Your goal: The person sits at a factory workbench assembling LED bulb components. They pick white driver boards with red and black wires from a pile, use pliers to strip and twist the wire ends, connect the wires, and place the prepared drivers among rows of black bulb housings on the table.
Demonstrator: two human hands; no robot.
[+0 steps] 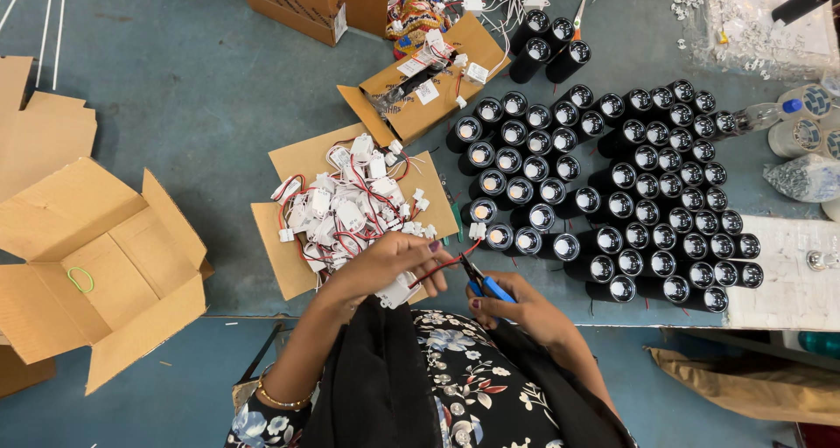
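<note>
My left hand (389, 264) grips a small white driver module (395, 291) with red and black wires (442, 262) running to the right. My right hand (516, 308) holds blue-handled pliers (484, 283), their jaws at the wire ends. Just beyond my hands lies a pile of the same white wired modules (346, 205) on a flat cardboard sheet (289, 264). To the right stand several black cylindrical lamp housings (630, 185) packed together on the blue-grey table (201, 107).
An open cardboard box (96, 264) with a green rubber band sits at the left. Another cardboard sheet with parts (420, 80) lies farther back. Tape rolls (801, 129) and a plastic bag are at the right edge. Small boxes (297, 2) stand at the top.
</note>
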